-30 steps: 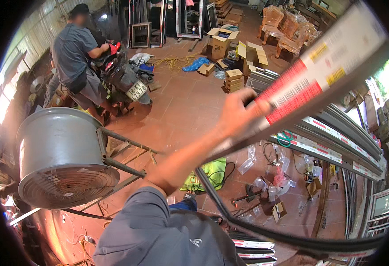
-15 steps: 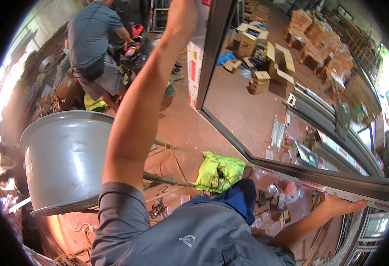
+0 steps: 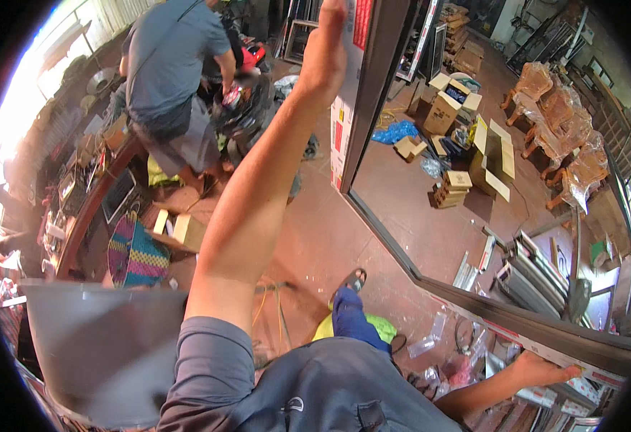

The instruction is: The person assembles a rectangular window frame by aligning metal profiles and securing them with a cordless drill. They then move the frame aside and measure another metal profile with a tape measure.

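A large dark metal frame (image 3: 374, 93), like one for a window or door, stands tilted in front of me. White-and-red protective strips run along its outer sides. Whether clear glass fills it, I cannot tell. My left hand (image 3: 325, 61), on a raised arm, is closed on the frame's left upright; its fingertips are cut off by the top edge of the view. Low on the right, my right hand (image 3: 535, 371) holds the bottom bar from beneath, with the thumb along its outer side and the other fingers mostly hidden.
A big grey tub (image 3: 107, 345) stands close on my left. Beyond it, a person in a grey-blue shirt (image 3: 175, 65) bends over clutter. Cardboard boxes (image 3: 448, 108), wrapped wooden chairs (image 3: 564, 129) and metal profiles (image 3: 535, 277) lie past the frame. A yellow-green bag (image 3: 380, 327) is by my leg.
I have stepped forward, and one sandalled foot now shows ahead. The frame travels with me in both hands. The tub has slid lower in view, and my leg partly covers the yellow-green bag.
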`<action>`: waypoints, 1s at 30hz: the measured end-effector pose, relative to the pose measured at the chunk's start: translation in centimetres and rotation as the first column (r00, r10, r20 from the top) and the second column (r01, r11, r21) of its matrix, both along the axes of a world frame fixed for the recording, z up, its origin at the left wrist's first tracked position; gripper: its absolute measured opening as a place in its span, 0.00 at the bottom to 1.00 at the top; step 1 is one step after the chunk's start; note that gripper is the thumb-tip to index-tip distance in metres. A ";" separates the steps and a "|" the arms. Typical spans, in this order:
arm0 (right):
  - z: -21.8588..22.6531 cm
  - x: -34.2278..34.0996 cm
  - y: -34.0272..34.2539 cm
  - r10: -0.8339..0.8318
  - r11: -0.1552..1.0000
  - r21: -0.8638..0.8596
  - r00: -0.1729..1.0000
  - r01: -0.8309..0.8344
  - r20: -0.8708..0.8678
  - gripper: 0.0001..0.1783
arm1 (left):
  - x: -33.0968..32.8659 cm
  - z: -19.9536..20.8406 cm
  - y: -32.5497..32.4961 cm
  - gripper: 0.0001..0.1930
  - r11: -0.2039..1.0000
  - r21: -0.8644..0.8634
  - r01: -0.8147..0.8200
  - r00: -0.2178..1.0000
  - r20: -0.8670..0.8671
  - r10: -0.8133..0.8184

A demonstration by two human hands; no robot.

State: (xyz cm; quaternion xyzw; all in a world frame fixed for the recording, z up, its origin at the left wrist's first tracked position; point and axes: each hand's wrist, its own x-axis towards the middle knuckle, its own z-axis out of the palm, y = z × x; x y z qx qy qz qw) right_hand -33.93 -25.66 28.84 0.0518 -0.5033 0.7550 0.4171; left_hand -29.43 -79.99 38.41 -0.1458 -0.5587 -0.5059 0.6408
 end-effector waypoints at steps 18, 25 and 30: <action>-0.9 -44.5 -30.8 0.106 0.989 -0.111 0.990 -0.095 0.097 0.49 | -32.8 -3.6 -31.7 0.37 0.891 0.453 0.009 0.968 0.221 -0.122; -2.3 -59.4 -49.8 0.256 0.945 -0.252 0.953 -0.211 0.163 0.50 | -43.0 -4.4 -47.6 0.36 0.869 0.484 0.102 0.970 0.147 -0.196; -2.8 -70.7 -61.7 0.202 0.976 -0.096 0.976 -0.194 0.080 0.51 | -54.8 -3.1 -59.5 0.33 0.872 0.480 0.093 0.965 0.173 -0.198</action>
